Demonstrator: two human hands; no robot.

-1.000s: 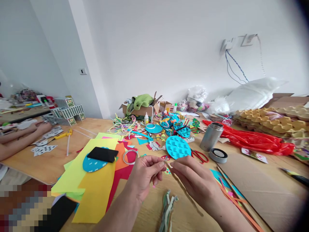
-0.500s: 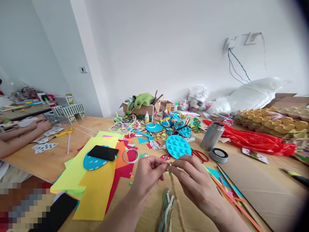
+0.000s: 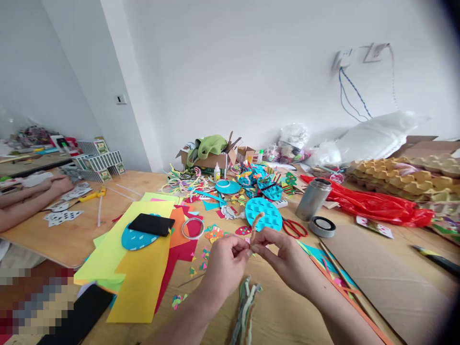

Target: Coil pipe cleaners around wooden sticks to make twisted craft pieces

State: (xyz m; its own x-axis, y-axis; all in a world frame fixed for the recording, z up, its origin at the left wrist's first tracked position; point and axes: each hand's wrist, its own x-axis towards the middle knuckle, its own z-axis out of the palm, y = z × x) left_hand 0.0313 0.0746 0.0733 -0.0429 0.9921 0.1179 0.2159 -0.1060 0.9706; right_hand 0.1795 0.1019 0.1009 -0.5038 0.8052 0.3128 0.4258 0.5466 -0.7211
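Observation:
Both hands meet at the middle of the table's near side. My left hand (image 3: 230, 258) is closed, with thumb and finger pinching a brown yarn strand (image 3: 256, 224). My right hand (image 3: 280, 251) pinches the same strand right beside it, fingertips touching or nearly so. A short fuzzy end of the strand curls upward above the fingers; the rest is hidden by the hands. Below them on the table lies a bundle of green, white and brown yarn (image 3: 246, 306). Just beyond the hands is a round blue paper piece (image 3: 263, 214) with a woven pattern.
Red-handled scissors (image 3: 295, 229), a steel flask (image 3: 314, 199) and its lid (image 3: 322, 226) stand right. Cardboard (image 3: 381, 278) covers the right side. Yellow paper (image 3: 140, 282), a phone (image 3: 151, 224) and a tape roll (image 3: 193, 228) lie left. Another person's hands (image 3: 59, 184) rest far left.
The brown strand hung down below my fingers; now an end points up above them. My right hand has turned and drawn in closer. The view has shifted slightly.

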